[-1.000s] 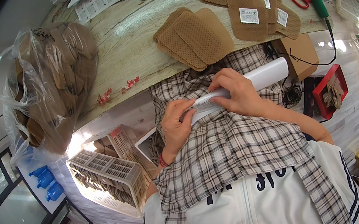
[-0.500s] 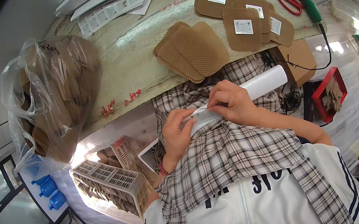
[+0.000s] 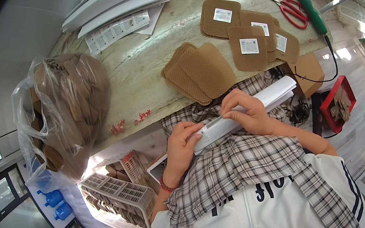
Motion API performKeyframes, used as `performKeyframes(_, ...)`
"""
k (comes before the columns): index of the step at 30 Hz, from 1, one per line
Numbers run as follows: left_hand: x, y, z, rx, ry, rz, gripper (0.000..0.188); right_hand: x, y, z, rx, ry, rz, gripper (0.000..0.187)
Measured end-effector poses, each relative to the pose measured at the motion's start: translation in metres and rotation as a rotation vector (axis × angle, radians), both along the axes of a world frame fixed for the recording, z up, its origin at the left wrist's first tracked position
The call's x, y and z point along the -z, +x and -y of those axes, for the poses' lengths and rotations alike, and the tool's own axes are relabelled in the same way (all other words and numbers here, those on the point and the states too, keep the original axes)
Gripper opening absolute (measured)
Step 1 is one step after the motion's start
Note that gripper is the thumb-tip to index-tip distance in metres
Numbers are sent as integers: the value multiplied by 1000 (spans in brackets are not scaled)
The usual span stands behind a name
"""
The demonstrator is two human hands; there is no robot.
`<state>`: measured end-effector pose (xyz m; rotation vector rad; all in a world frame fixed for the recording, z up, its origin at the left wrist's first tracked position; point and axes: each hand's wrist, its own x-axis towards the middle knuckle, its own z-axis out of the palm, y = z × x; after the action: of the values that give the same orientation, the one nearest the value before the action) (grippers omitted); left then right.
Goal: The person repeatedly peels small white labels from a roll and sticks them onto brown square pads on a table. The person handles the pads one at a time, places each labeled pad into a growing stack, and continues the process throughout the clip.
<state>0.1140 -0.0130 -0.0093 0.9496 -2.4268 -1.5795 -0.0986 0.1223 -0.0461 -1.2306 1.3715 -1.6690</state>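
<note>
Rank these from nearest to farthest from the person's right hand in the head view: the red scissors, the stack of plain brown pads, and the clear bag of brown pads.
From the right hand:
1. Stack of plain brown pads, just up and to its left on the table.
2. Red scissors, at the table's far end, near the top.
3. Clear bag of brown pads, far off at the table's left end.

Long white flat box (image 3: 245, 115), tilted diagonally over plaid lap, gripped at both ends, beside table edge
</note>
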Motion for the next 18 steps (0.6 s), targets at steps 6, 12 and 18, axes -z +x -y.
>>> performKeyframes(6,-20,-27,-2,154,-599,34,42,-15,-51,31,215,268,173,11)
performKeyframes(12,-27,-59,-1,349,-888,-61,52,-18,-59,47,140,304,100,12)
performKeyframes(18,-15,-64,2,434,-890,-39,48,-28,-65,52,119,425,-1,10)
